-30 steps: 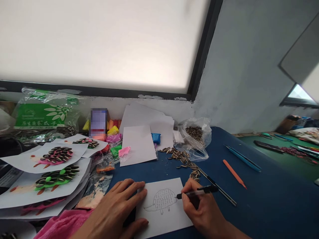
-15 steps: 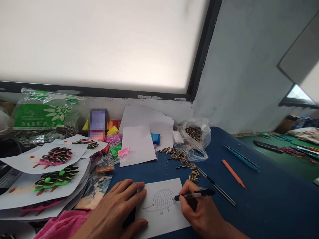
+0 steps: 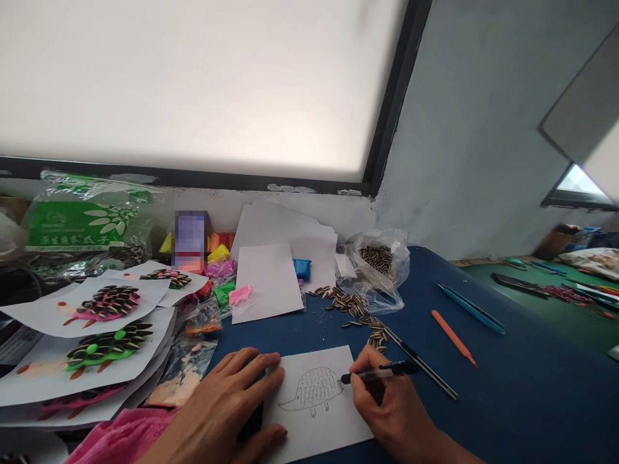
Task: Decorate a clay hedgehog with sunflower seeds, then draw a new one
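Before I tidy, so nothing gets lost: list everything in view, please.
Hedgehog drawing: one, black, on white paper, front centre
Black pen: one, black, at drawing's right
Thin rod: one, black-silver, right centre
Coral pen: one, coral, right
Slim tool: one, blue, right
Sunflower seeds: many, striped, loose and in clear bag
Sheets: several, white, back centre
Seed hedgehogs: at least four, pink or green, left
Clay packets: several, mixed, back left
Printed bag: one, green, back left
Pixelated item: one, violet, back left
Cloth: one, pink, front left
Window: one, pale, back
Wall: one, grey, right
Blue table: one, blue, centre
Green table: one, green, far right
Left hand: one, bare, on paper's left
Right hand: one, bare, gripping pen
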`<action>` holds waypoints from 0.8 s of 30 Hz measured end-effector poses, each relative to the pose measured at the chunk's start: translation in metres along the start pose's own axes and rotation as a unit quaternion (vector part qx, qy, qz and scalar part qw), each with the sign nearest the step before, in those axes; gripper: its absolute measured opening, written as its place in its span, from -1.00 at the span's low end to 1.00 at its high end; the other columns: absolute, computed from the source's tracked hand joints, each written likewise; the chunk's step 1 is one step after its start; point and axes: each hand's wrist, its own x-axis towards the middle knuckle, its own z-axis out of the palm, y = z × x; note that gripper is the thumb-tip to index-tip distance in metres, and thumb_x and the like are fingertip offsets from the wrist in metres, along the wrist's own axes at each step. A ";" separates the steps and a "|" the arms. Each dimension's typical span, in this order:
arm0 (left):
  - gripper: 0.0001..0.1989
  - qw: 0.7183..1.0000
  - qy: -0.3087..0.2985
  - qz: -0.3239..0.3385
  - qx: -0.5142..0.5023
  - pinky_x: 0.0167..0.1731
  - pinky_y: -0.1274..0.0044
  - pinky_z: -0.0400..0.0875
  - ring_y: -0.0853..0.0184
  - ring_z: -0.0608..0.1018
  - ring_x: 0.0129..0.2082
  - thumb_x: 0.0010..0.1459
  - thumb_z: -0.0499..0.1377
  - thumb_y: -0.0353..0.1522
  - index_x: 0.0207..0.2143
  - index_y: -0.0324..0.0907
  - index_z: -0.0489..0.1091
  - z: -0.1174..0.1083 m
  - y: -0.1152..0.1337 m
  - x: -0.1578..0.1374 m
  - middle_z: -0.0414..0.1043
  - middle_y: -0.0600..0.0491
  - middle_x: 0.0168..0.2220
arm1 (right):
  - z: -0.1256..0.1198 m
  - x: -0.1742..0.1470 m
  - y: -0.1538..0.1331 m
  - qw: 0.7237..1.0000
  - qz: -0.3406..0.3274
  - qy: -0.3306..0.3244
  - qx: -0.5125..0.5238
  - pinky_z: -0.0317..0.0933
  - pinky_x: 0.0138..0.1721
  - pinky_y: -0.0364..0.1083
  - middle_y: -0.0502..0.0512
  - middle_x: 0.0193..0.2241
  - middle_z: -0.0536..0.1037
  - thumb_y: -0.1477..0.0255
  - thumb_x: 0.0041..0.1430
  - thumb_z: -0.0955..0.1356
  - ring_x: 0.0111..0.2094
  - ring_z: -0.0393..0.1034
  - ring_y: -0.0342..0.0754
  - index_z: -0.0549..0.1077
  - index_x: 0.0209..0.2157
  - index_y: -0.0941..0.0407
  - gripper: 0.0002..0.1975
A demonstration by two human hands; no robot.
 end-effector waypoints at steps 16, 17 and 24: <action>-0.69 1.000 0.016 0.000 -0.013 -0.16 0.30 0.52 0.04 0.54 -0.08 0.16 0.24 -0.20 -0.05 -0.07 0.47 -0.004 0.004 0.001 0.51 -0.02 0.04 | -0.001 0.001 -0.007 1.000 0.003 -0.012 0.012 0.00 -0.59 -0.19 -0.13 -0.62 0.21 0.41 0.15 0.22 -0.62 0.11 -0.16 0.21 -0.44 0.06 -0.91; -0.68 1.000 0.016 -0.002 -0.015 -0.14 0.31 0.51 0.05 0.53 -0.06 0.17 0.24 -0.20 -0.04 -0.06 0.46 -0.004 0.003 0.000 0.50 -0.01 0.06 | -0.001 0.001 -0.006 1.000 0.004 -0.008 0.010 0.00 -0.59 -0.19 -0.13 -0.62 0.21 0.41 0.15 0.22 -0.62 0.10 -0.16 0.21 -0.44 0.06 -0.91; -0.67 1.000 0.000 -0.005 -0.009 -0.12 0.28 0.50 0.04 0.51 -0.04 0.18 0.24 -0.20 -0.01 -0.05 0.44 -0.002 0.001 -0.003 0.48 -0.01 0.08 | -0.001 0.001 -0.004 1.000 0.005 0.001 0.005 0.01 -0.60 -0.18 -0.13 -0.64 0.20 0.39 0.12 0.22 -0.65 0.12 -0.16 0.21 -0.45 0.06 -0.91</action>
